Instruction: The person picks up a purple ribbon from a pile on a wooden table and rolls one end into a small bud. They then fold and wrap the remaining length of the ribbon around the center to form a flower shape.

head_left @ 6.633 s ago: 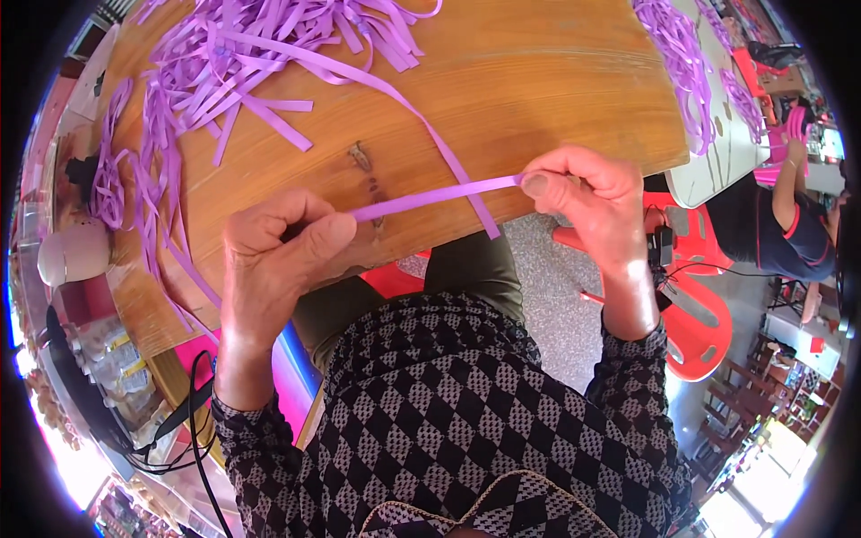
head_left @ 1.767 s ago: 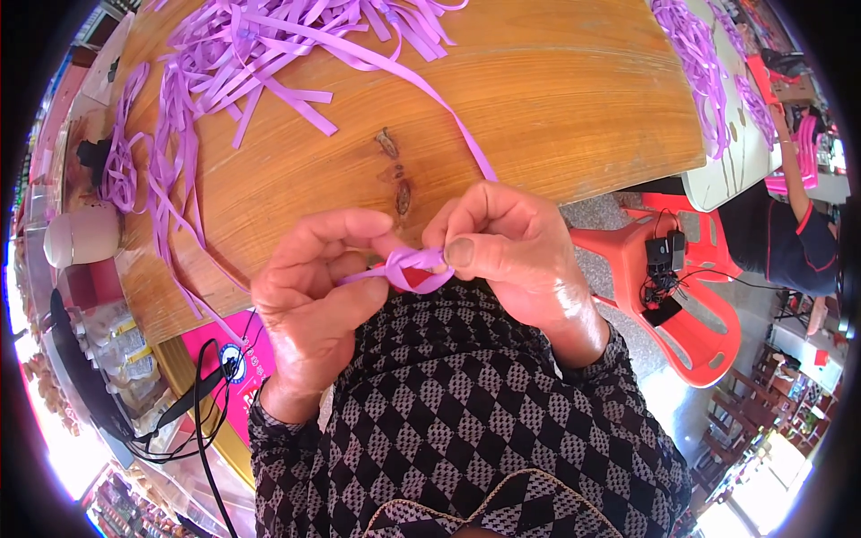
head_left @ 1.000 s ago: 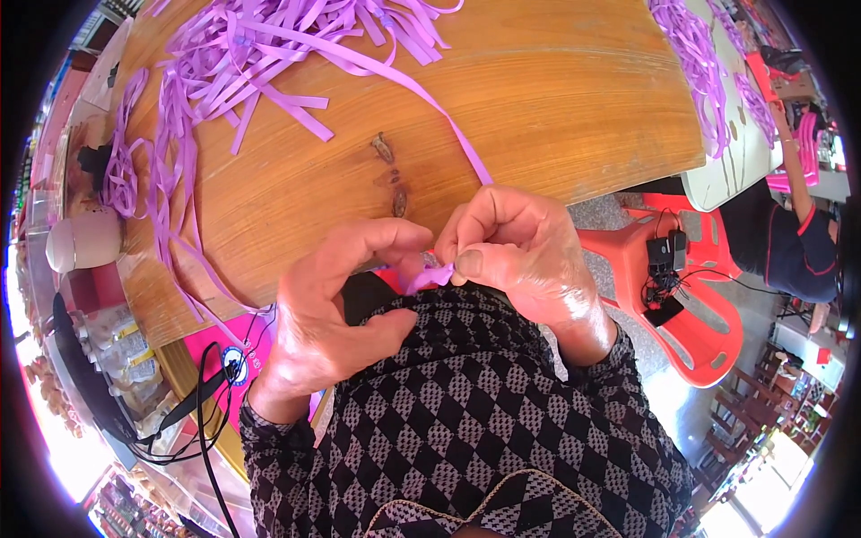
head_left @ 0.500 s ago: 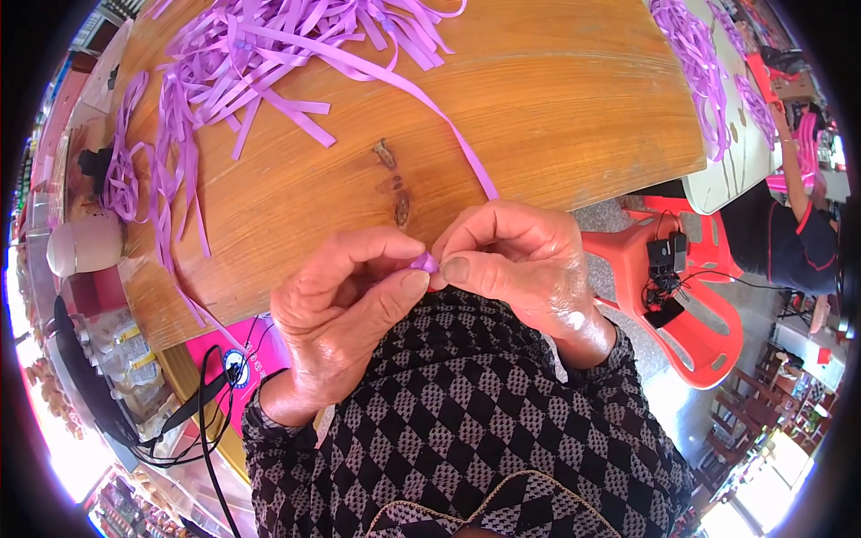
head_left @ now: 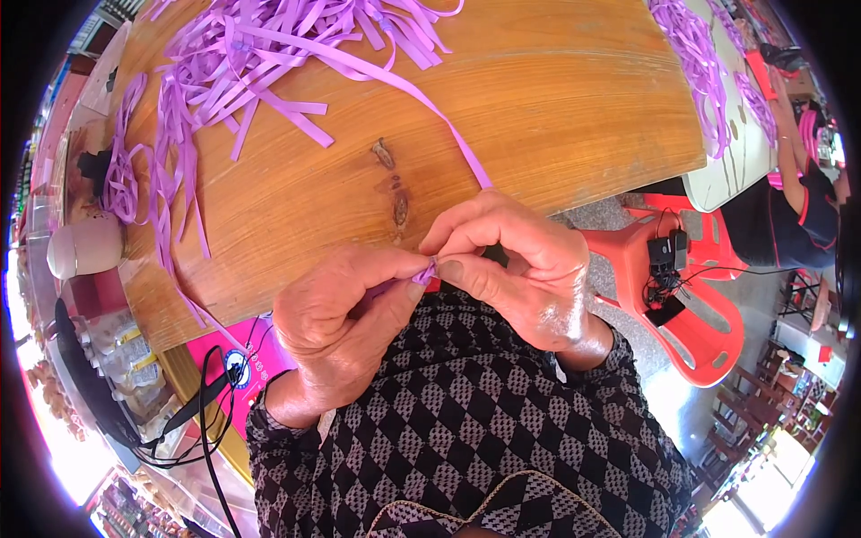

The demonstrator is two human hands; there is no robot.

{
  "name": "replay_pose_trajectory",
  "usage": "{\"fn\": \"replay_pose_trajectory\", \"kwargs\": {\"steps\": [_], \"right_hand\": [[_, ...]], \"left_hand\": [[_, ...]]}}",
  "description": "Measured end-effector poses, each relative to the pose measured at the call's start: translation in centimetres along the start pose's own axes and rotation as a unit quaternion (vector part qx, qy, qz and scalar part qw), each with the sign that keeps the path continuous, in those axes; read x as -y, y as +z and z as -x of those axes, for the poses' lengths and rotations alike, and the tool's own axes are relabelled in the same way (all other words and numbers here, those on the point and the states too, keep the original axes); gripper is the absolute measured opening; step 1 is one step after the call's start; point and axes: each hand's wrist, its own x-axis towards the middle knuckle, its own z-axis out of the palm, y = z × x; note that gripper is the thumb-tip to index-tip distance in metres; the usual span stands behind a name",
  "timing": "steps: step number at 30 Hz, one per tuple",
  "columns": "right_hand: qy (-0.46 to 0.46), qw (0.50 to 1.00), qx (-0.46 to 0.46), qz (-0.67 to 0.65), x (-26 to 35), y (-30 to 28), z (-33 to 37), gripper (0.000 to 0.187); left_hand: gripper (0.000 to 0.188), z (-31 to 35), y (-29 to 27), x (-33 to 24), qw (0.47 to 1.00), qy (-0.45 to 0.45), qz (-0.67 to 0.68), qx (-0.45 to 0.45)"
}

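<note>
Both my hands meet at the near edge of the wooden table point(head_left: 574, 108), pinching one purple ribbon point(head_left: 453, 134). A small gathered piece of it shows between the fingertips. My left hand point(head_left: 345, 309) is closed, thumb and forefinger pressed on that piece. My right hand point(head_left: 516, 260) is closed on it from the other side, thumb against fingers. From behind my right hand the ribbon runs up and left to a large heap of purple ribbons point(head_left: 260, 63) at the far left. Folds inside my fingers are mostly hidden.
Red plastic chairs point(head_left: 695, 341) stand at the right, one bearing black devices and cables. A white table point(head_left: 744, 166) with more purple ribbons is beyond, where another person's arm point(head_left: 789, 161) reaches. Black cables point(head_left: 211, 430) and a pink bag point(head_left: 224, 381) are at the lower left.
My fingertips have drawn closer together over the gathered ribbon, and my left hand has turned slightly. At the right, the other person's arms have shifted.
</note>
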Motion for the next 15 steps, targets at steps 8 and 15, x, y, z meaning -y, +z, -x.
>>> {"fn": "replay_pose_trajectory", "kwargs": {"steps": [8, 15], "right_hand": [[-0.111, 0.984, -0.009, 0.137, -0.4, 0.1, 0.2, 0.012], [-0.151, 0.975, -0.036, 0.161, -0.8, -0.2, 0.1, 0.014]], "left_hand": [[0.013, 0.0, 1.3, 0.0, 0.981, -0.120, 0.145, -0.038], [0.014, 0.0, 0.6, -0.1, 0.947, -0.192, 0.258, -0.008]]}}
